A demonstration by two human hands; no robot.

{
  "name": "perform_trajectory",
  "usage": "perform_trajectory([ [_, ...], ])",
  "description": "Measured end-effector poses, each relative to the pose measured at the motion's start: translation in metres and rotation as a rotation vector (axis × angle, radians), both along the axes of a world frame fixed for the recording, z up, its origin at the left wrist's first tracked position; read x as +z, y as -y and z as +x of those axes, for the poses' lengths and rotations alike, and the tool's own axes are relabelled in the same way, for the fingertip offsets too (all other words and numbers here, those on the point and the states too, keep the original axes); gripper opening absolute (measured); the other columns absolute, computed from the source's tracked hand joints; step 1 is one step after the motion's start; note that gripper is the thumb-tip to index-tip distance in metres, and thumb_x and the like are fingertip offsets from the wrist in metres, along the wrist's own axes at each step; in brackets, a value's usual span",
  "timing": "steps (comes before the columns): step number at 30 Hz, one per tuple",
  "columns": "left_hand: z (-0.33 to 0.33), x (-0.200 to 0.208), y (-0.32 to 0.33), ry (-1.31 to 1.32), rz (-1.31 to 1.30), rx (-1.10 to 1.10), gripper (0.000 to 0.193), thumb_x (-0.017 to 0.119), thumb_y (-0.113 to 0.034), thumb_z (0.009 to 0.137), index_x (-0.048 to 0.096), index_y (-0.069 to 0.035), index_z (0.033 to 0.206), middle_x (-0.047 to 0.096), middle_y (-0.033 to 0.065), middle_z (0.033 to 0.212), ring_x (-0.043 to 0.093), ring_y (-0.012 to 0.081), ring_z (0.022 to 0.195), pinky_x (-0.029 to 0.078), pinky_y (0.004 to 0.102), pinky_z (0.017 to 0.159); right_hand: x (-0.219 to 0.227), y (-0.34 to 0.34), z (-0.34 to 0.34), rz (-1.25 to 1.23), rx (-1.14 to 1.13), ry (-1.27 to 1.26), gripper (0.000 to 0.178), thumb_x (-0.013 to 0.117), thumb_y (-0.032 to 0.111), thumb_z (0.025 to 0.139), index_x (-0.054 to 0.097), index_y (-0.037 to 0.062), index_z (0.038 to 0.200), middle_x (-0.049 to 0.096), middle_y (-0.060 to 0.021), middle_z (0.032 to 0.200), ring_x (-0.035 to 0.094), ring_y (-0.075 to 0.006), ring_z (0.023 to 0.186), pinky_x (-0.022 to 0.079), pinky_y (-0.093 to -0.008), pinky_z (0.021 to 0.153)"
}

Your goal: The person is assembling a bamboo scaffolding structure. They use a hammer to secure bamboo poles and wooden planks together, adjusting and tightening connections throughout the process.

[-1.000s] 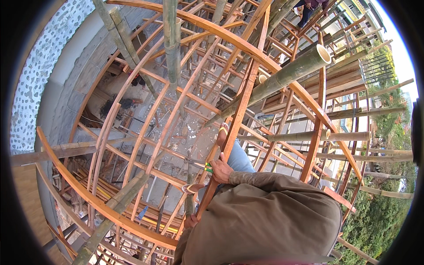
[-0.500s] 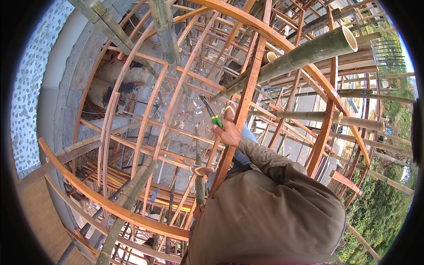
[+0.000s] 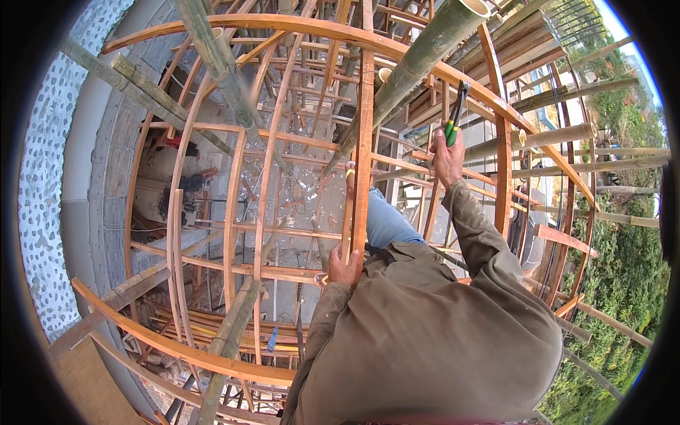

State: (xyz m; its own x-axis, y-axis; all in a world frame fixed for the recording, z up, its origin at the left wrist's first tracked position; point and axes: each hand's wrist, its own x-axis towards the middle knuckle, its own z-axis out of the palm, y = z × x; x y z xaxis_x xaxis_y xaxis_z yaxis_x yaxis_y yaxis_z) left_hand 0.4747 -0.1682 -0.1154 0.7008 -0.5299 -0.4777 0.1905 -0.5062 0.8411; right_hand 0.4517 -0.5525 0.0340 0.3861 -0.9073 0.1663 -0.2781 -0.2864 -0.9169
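Note:
My right hand is raised at the right, its fingers wrapped round the grip of a hand tool. The tool has a green-and-yellow grip and a dark shaft pointing up and away; its head is too small to make out. Lower and nearer, my left hand grasps a long reddish wooden beam running away from me; some fingers are hidden. One leg in blue trousers shows to the right of this beam. Part of a sandalled foot is visible at its left side.
Wooden slats form an open grid above a rubble-strewn floor far below. Thick bamboo poles slant through it. A curved timber crosses at the far side, and another at near left. Beyond the right side are shrubs.
My right hand has swung right and away with the tool, off the middle. My left hand has risen from low beside my body onto the beam. The view has shifted.

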Motion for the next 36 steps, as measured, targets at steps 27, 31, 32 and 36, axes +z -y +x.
perform_trajectory([
  [27,-0.017,-0.008,0.064,0.181,0.443,-0.048,0.058,0.079,-0.032,0.078,0.061,-0.008,0.127,0.071,0.0234,0.103,0.069,0.0472,0.093,0.057,0.0524,0.078,-0.124,0.403,0.042,-0.384,-0.03,-0.902,0.049,0.063,0.049,0.096,0.061,0.0012,0.108,0.067,-0.0256,0.103,0.065,-0.0432,0.096,0.05,-0.0504,0.083],
  [31,-0.015,-0.011,0.063,0.124,0.4,-0.042,0.059,0.08,-0.035,0.079,0.06,-0.008,0.127,0.071,0.0222,0.104,0.069,0.0453,0.094,0.057,0.0511,0.079,-0.131,0.402,0.041,-0.38,-0.051,-0.904,0.048,0.064,0.049,0.096,0.062,0.002,0.105,0.068,-0.0234,0.098,0.066,-0.0415,0.09,0.05,-0.05,0.078],
  [32,-0.016,-0.008,0.066,0.157,0.424,-0.016,0.059,0.081,-0.034,0.079,0.06,-0.008,0.127,0.071,0.022,0.104,0.07,0.0448,0.095,0.057,0.0509,0.08,-0.131,0.404,0.041,-0.375,-0.05,-0.913,0.048,0.065,0.049,0.096,0.062,0.0022,0.104,0.068,-0.0229,0.097,0.066,-0.0411,0.088,0.05,-0.0499,0.077],
  [36,-0.012,0.012,0.068,0.143,0.395,-0.015,0.058,0.081,-0.031,0.079,0.06,-0.008,0.127,0.072,0.0214,0.106,0.07,0.0442,0.096,0.057,0.0496,0.081,-0.13,0.399,0.039,-0.372,-0.068,-0.937,0.047,0.066,0.05,0.096,0.063,0.003,0.101,0.069,-0.0207,0.092,0.067,-0.0393,0.081,0.051,-0.0495,0.072],
])
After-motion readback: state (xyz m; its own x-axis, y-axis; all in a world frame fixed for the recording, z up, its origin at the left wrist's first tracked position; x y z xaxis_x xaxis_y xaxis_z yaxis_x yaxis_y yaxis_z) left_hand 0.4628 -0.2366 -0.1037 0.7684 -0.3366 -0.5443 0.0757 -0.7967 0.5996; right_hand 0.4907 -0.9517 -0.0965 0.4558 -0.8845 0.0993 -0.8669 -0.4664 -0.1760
